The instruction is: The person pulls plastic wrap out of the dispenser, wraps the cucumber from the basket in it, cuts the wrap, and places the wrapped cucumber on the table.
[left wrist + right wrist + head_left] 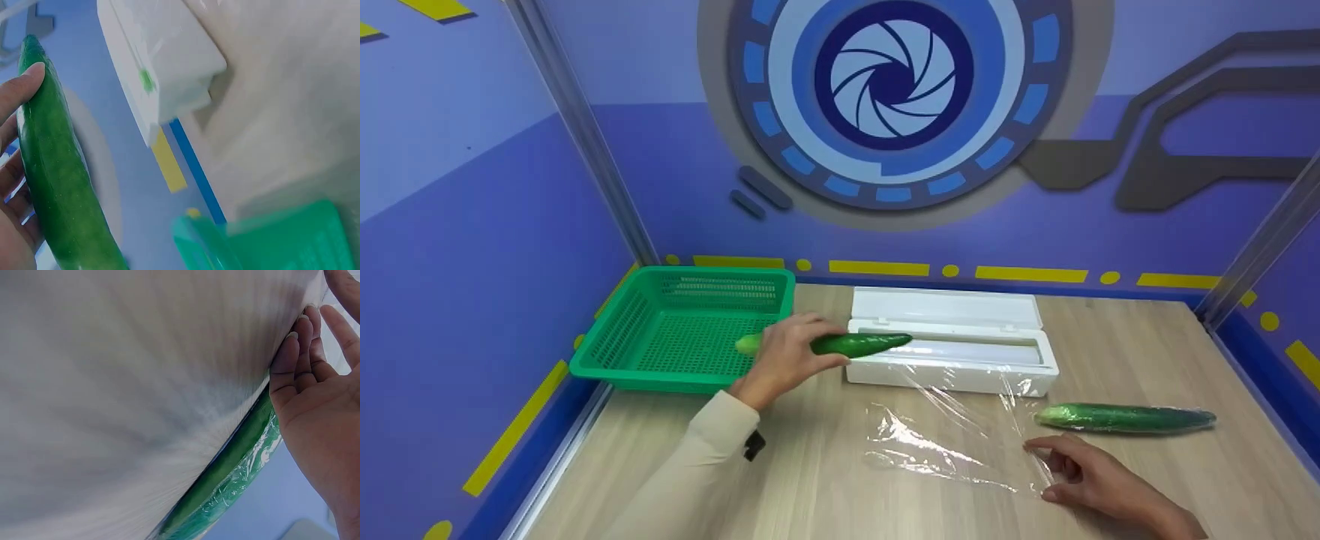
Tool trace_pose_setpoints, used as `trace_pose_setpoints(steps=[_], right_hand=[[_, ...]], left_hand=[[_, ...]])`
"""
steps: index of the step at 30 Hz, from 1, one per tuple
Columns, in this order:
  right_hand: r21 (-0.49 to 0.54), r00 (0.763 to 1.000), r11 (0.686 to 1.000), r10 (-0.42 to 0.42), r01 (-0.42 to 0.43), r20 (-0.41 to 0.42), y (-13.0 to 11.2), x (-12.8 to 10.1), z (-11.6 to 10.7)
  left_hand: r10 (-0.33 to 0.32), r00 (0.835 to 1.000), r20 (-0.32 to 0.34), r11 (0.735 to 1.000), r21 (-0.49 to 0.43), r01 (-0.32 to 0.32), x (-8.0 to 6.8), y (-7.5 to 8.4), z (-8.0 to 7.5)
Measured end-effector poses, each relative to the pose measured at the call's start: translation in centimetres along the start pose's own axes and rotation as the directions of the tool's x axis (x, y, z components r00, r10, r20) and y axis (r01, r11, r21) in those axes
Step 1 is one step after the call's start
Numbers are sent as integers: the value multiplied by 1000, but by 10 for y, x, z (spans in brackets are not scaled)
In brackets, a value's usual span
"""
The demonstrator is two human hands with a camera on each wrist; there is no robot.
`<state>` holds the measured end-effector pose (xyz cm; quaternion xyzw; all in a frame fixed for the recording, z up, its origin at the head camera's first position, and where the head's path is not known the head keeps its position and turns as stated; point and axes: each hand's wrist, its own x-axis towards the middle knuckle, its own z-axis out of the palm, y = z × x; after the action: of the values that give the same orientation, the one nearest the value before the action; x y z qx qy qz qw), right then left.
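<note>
My left hand [793,351] grips a green cucumber [861,345], thumb and fingers around its middle, above the table between the basket and the white box. The left wrist view shows the cucumber [62,163] large, with a thumb across its upper end. A sheet of clear cling film [937,442] runs from the white dispenser box [949,375] onto the table. At the sheet's right edge is my right hand [1099,480], its index finger and thumb apart and touching the film. Just beyond it lies a second cucumber [1129,418], covered in shiny film.
A green plastic basket [660,381] stands at the left of the table, near the back wall. The dispenser's lid [945,306] is raised, and a film roll [982,351] lies inside. Printed walls [885,240] border the wooden table [795,480].
</note>
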<state>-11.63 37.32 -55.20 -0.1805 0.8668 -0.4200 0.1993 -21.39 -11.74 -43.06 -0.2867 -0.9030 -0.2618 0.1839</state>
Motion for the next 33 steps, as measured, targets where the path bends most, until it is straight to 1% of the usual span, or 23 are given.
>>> trace_pose_setpoints(steps=[2,4,9,14,20,26,29,33], right_hand=[[23,1000,1000,5,-6,3,0,0,0],[35,1000,999,1,-1,2,0,-1,-1],[42,1000,999,-1,1,4,0,-1,-1],[43,1000,999,21,-22,8,0,0,-1],[30,1000,999,-14,14,-1,0,-1,-1],[21,1000,1000,-12,12,-2,1,0,-1],[-5,998,998,-65,65,-17,2,0,0],[-5,994,994,-110,109,-27,2,1,-1]], left_hand=[[29,999,14,1000,-10,-29,1,8,5],[40,999,37,999,-29,-39,3,15,10],[48,993,112,997,-69,-40,5,30,25],[68,984,163,995,-78,-56,5,41,43],[72,969,236,993,-106,-48,3,54,67],[83,961,265,993,-101,-58,4,64,91],[86,955,283,993,-99,-60,4,69,99],[109,953,282,993,-80,-90,6,76,110]])
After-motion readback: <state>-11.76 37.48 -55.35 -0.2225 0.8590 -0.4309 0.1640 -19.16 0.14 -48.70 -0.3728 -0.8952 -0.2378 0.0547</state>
